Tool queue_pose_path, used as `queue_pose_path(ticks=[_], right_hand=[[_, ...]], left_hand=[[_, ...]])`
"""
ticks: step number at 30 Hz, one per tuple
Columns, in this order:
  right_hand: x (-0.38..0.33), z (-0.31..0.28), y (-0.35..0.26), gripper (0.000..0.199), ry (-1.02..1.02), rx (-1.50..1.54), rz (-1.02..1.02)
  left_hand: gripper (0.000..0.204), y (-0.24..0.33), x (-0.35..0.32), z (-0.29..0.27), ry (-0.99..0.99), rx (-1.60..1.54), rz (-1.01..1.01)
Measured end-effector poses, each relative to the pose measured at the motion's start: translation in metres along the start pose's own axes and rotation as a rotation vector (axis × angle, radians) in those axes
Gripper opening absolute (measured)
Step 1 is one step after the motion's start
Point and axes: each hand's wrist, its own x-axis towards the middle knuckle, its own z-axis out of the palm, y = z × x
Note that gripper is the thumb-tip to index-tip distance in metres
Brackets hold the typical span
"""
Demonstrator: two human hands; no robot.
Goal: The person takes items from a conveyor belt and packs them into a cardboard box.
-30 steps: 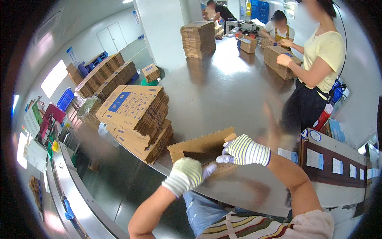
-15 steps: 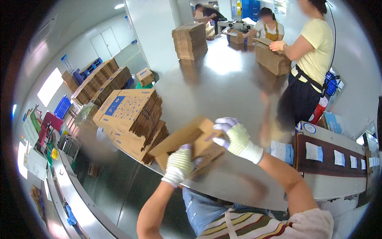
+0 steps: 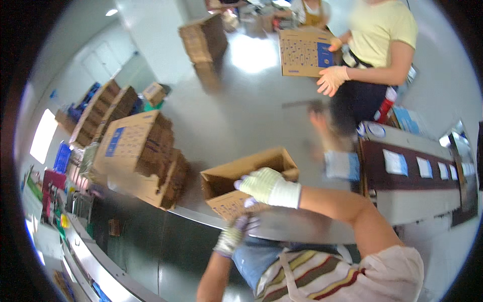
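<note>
An opened-out cardboard box [image 3: 224, 204] with blue print stands on the metal table right in front of me, its top unfolded and its inside showing. My right hand [image 3: 269, 189], in a white-and-purple glove, lies across the near rim of the box, its fingers bent over the edge. Low at the box's near left corner is my left hand [image 3: 236, 235], gloved the same way. Motion smears its fingers, so its grip is unclear. A stack of flattened cartons [image 3: 133, 146] sits to the left of the box.
Across the metal table [image 3: 246, 113], a co-worker in a yellow top [image 3: 385, 35] handles a printed carton [image 3: 304, 53]. Another carton stack [image 3: 204, 40] stands farther back. At right, a dark conveyor belt [image 3: 410, 183] carries several white-and-blue packets [image 3: 396, 162]. The table's front edge runs close to me.
The box has gone from tilted in my hands to standing open on the table. My right hand moved down to its near rim, my left hand lower. The co-worker's carton has turned; my view shifted.
</note>
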Motion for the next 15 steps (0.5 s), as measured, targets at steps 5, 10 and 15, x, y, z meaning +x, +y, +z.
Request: queue_pose_path(ticks=[5, 10, 15], right_hand=[[-0.004, 0.013, 0.006, 0.044, -0.038, -0.023, -0.185], [0.019, 0.001, 0.036, 0.051, -0.072, -0.055, -0.379], [-0.066, -0.057, 0.099, 0.051, 0.344, 0.152, -0.013]], left_hand=[[0.051, 0.126, -0.089, 0.000, 0.720, 1.704, 0.806], [0.050, 0.167, -0.036, 0.059, -0.381, 2.674, 0.810], [0.034, 0.139, -0.015, 0.085, -0.268, 2.217, 0.648]])
